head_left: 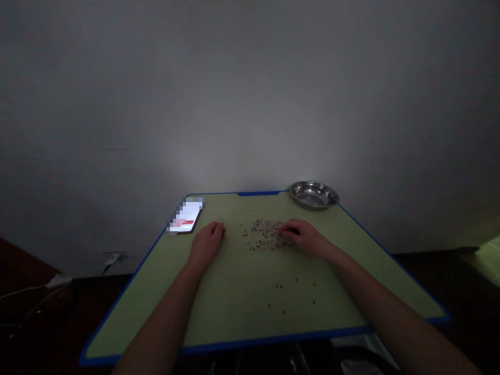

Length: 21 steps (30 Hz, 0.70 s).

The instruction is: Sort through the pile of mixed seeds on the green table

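Small dark beans or seeds [265, 243] lie scattered in a loose patch on the pale green tabletop [234, 291]. At the right side of this patch is my right hand [302, 235], its thumb and fingers brought together low over the seeds. Whatever is between those fingertips is too small to make out. My left hand [209, 239] rests on the table left of the patch, fingers curled in, with nothing seen in it. Several stray seeds [281, 287] lie nearer the front edge.
A shiny metal bowl [313, 196] stands at the back right corner. A phone with a lit screen [187, 216] lies at the back left. The table has a blue rim [258, 194] and stands against a grey wall [250, 104]. A socket with a plug [113, 258] is low at left.
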{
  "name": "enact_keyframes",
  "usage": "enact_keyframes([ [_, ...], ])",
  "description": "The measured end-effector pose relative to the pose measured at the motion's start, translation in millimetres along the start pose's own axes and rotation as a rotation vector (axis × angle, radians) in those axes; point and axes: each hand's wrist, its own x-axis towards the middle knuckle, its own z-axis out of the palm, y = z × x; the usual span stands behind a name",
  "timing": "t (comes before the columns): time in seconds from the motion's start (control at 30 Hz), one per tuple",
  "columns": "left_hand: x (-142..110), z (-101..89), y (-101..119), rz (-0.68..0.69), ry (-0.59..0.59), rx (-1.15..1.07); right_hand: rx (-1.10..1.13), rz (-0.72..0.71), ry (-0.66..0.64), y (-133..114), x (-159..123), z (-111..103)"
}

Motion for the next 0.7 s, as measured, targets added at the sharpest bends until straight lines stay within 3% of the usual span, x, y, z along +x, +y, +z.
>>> enact_keyframes([
  [0.23, -1, -1.0, 1, -0.001, 0.001, 0.027, -0.066, 0.027, 0.039, 11, -11, -8],
  [0.7, -3, -1.8, 3, -0.02, 0.004, 0.012, -0.022, -0.093, -0.093, -13, -18, -3],
])
